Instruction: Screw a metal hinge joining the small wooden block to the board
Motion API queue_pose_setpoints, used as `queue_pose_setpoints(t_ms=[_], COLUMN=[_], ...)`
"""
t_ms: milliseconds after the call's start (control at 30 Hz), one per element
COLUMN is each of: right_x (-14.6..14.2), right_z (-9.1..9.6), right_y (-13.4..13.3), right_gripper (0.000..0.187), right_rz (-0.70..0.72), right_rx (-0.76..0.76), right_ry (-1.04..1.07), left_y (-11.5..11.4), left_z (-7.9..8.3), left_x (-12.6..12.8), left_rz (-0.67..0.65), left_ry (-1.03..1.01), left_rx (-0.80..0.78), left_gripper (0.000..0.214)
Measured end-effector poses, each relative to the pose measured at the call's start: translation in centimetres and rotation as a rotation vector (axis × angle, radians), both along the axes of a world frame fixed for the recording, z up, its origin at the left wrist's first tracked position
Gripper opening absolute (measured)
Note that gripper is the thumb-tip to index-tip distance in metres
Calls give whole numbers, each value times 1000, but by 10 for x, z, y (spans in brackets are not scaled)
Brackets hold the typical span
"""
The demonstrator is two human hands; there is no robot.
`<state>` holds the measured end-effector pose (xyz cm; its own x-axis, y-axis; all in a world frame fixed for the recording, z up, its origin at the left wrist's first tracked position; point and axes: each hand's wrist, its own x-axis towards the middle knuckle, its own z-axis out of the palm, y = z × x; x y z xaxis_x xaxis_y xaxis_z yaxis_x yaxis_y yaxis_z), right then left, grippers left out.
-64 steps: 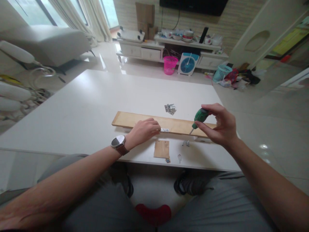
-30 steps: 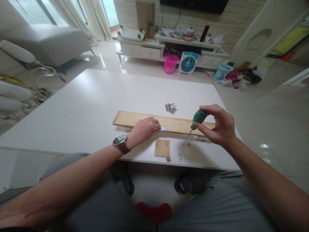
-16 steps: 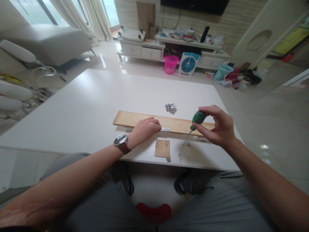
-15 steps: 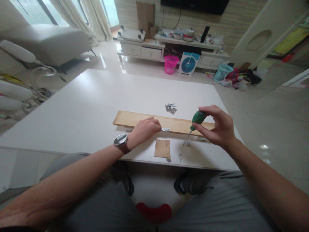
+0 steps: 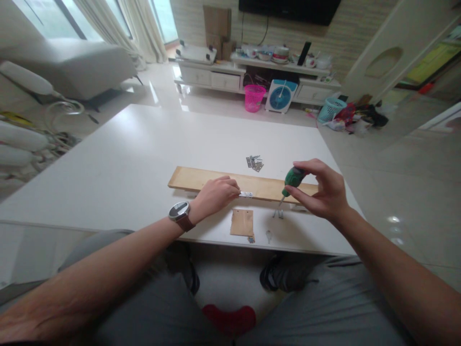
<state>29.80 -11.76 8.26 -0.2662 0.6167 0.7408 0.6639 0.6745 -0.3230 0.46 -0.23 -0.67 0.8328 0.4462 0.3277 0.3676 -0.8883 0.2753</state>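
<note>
A long wooden board (image 5: 266, 185) lies across the white table, with a small silver hinge (image 5: 246, 194) at its near edge. The closed fingers of my left hand (image 5: 220, 191) press on the left end of that hinge, and the fingertips are partly hidden. In my right hand (image 5: 320, 190), thumb and fingers grip a green-handled screwdriver (image 5: 294, 177). Its shaft slants down to the left, and the tip is near a few small metal pieces (image 5: 279, 214) on the table. A brown square piece (image 5: 242, 222) with two small holes lies in front of the board.
Several hinges and metal bits (image 5: 255, 163) are heaped behind the board. A small clear bag (image 5: 268, 235) rests near the edge of the white table (image 5: 118, 158). On the floor beyond are a pink basket (image 5: 254, 98) and a blue box fan (image 5: 281, 96).
My right hand and the screwdriver have shifted very slightly left and down. My left hand stays at the hinge, and the view has tilted a little.
</note>
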Motion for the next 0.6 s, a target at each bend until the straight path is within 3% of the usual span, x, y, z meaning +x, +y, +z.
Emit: queue_pose_setpoints(t_ms=[600], right_x=[-3], right_z=[-4], right_y=[-1], right_gripper=[47], right_rz=[98], right_rx=[-134], right_ry=[-110], left_y=[-2], left_z=[2], left_x=[1], left_rz=[-23], left_ry=[-14], left_rx=[14], left_gripper=[20])
